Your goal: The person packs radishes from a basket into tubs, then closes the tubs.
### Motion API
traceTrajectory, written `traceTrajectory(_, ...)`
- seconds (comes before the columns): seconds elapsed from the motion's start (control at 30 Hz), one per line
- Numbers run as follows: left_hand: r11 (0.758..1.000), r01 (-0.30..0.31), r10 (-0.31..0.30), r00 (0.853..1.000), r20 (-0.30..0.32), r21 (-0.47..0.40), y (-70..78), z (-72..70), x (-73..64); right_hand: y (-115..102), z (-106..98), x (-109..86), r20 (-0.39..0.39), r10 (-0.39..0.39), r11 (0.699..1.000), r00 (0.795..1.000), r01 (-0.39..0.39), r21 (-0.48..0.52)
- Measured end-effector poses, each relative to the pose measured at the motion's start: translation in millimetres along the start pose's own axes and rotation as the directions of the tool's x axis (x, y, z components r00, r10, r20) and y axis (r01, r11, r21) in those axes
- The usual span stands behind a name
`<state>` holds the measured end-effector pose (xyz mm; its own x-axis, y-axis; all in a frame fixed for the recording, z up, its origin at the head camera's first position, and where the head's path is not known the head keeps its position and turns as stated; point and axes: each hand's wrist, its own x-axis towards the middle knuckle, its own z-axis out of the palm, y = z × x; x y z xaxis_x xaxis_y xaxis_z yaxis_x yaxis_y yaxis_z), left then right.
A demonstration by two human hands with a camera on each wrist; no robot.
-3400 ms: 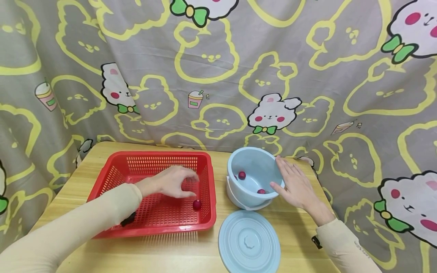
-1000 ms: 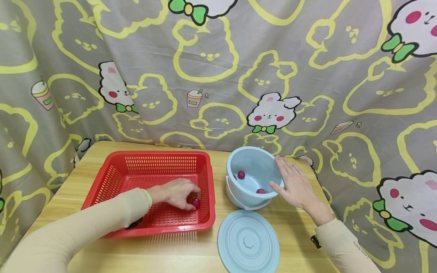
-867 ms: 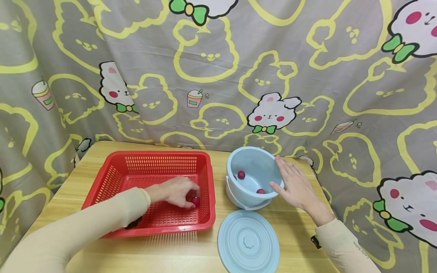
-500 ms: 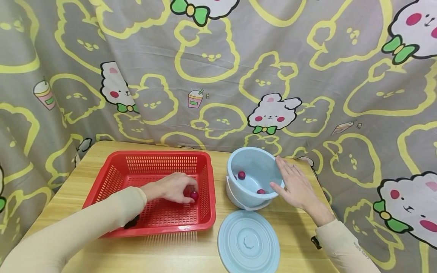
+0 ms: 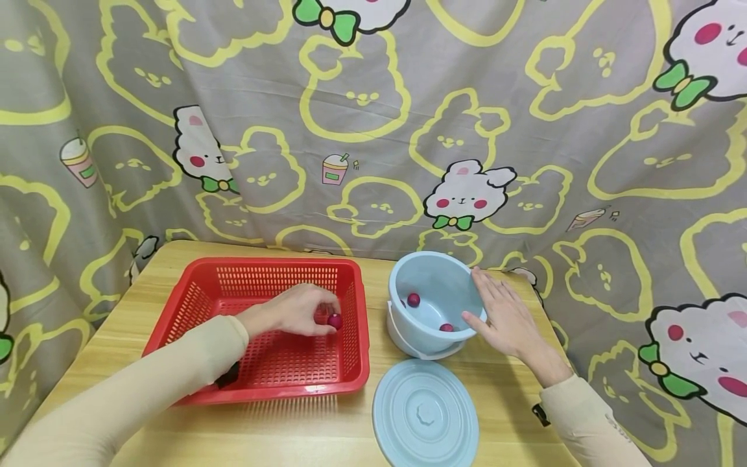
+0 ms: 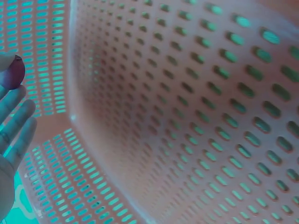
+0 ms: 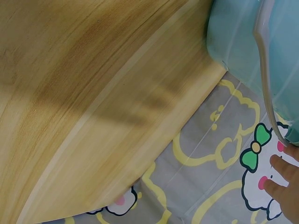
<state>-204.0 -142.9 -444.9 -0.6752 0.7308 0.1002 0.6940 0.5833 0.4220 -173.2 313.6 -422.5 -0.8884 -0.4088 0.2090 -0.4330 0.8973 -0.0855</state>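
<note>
My left hand (image 5: 302,311) pinches a small, round, dark-red bulb (image 5: 334,321) between thumb and fingertips, inside the red plastic basket (image 5: 280,393) near its right wall. A short pointed tip tops the bulb (image 6: 16,74) in the left wrist view, where the other fingers of the left hand (image 6: 16,123) extend below it. My right hand (image 5: 506,319) rests with straight fingers on the right rim of the light blue bucket (image 5: 405,334). At the bucket's bottom lie a similar bulb (image 5: 413,299) at the back and another bulb (image 5: 446,328) at the front.
A round, light blue lid (image 5: 425,415) lies flat on the wooden table (image 5: 262,438) in front of the bucket. The bucket's handle (image 5: 421,353) hangs down its front side. A patterned grey curtain (image 5: 373,155) stands behind the table.
Earlier the left hand hovered open over the bulb at the basket's front right. It then took hold of the bulb and has moved it back and up. The right hand stays put.
</note>
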Motion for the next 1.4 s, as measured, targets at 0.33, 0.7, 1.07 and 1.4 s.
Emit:
traceTrajectory(0.33, 0.999, 0.022, -0.024, 0.996, -0.080, -0.031, 9.2, -14.9, 11.3, -0.2, 0.0, 0.2, 0.004, 0.002, 1.000, 1.000, -0.002, 0.009)
traceTrajectory(0.7, 0.997, -0.015, 0.003, 0.988, -0.154, -0.076, 21.1, -29.9, 26.3, 0.7, 0.8, -1.6, 0.009, 0.007, 1.000, 1.000, -0.007, 0.008)
traceTrajectory(1.07, 0.990, -0.074, 0.049, 0.977, -0.207, -0.117, 34.7, -37.7, 40.8, -0.3, -0.9, -1.5, 0.005, 0.009, 1.000, 1.000, -0.009, 0.016)
traceTrajectory(1.4, 0.985, -0.137, 0.100, 0.951, -0.294, -0.108, 45.8, -45.7, 55.0, -0.1, -0.4, -0.1, -0.006, 0.003, 1.000, 1.000, -0.003, 0.011)
